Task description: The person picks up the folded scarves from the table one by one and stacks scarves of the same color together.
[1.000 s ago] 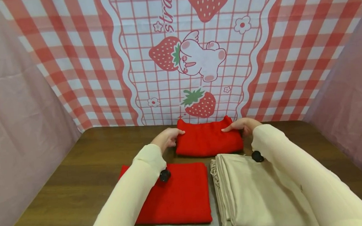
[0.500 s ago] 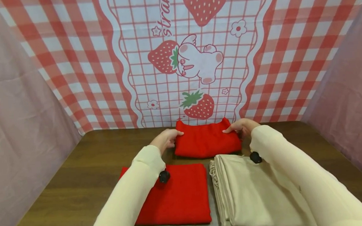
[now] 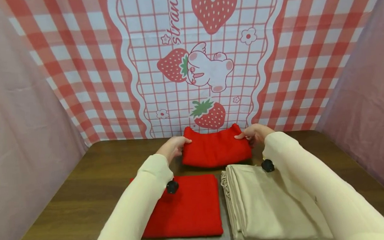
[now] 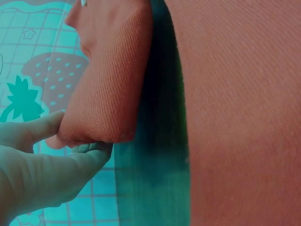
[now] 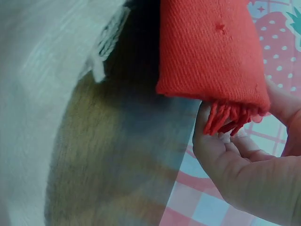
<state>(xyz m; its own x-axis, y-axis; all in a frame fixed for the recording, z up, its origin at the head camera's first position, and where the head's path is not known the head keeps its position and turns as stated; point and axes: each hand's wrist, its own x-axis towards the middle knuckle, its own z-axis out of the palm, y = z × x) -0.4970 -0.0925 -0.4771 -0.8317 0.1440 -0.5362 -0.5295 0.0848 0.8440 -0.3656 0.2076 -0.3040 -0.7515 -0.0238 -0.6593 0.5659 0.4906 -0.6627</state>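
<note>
A folded red scarf [image 3: 216,149] is held by its two ends at the back of the table, its upper corners sticking up. My left hand [image 3: 173,148] pinches the left end, thumb in front and fingers underneath. At the right end my right hand [image 3: 256,132] grips likewise. Fringe hangs from the scarf [image 5: 211,52] beside my fingers in the right wrist view. Seen from the left wrist, in off colours, the scarf [image 4: 108,89] has a folded edge above the table. Whether its underside touches the wood cannot be told.
A second folded red cloth [image 3: 193,210] lies in front, partly under my left sleeve. To its right sits a folded beige fringed cloth [image 3: 271,206], partly covered by my right sleeve. Behind the wooden table [image 3: 72,198] hangs a strawberry-print curtain [image 3: 205,72]; pink drapes flank it.
Both hands keep their grip on the scarf, which shifts slightly left with them. The head view has tilted and turned a little, so the curtain print sits lower.
</note>
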